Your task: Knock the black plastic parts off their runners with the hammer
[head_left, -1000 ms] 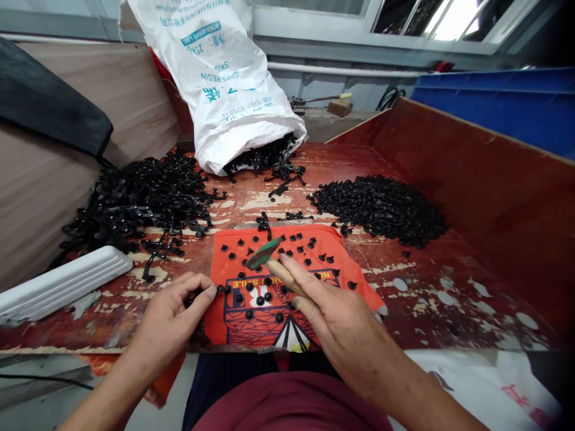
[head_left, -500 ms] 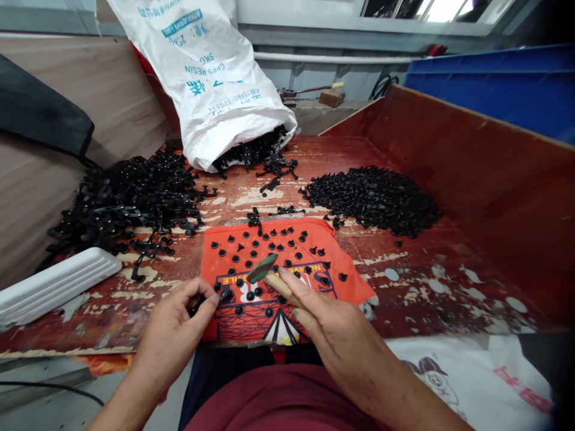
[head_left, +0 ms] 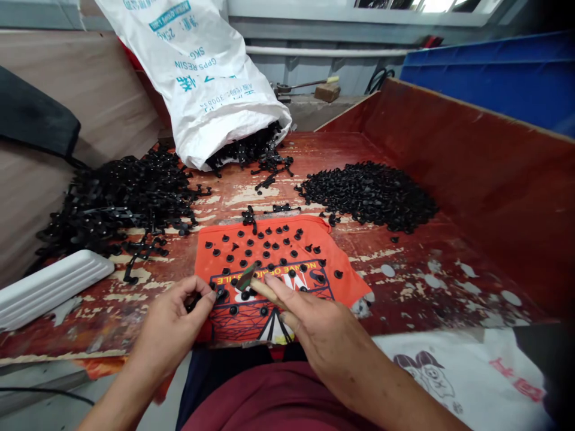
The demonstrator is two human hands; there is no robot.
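Note:
My left hand (head_left: 173, 317) is closed at the left edge of the orange cloth (head_left: 345, 293), thumb and forefinger pinching a small black plastic part (head_left: 193, 300), mostly hidden by the fingers. My right hand (head_left: 323, 329) grips the wooden handle of a small hammer (head_left: 265, 291). Its dark head, with green and reddish patches, is over the cloth among the black parts, to the right of my left fingertips. Whether the head touches one cannot be seen. Many small round black plastic parts with short stems, such as this black part (head_left: 263, 311), stand spread across the printed cloth.
A heap of black branched plastic pieces (head_left: 121, 191) lies left; a pile of small loose black parts (head_left: 368, 194) lies right. Behind, a white sack (head_left: 220, 84) spills more pieces. A white ridged plastic piece (head_left: 58, 287) sits at left. A red board (head_left: 458, 155) walls the right side.
The hammer head has moved down and left, closer to my left fingers, and has tilted. My left hand still pinches the black part. The whole view has shifted slightly.

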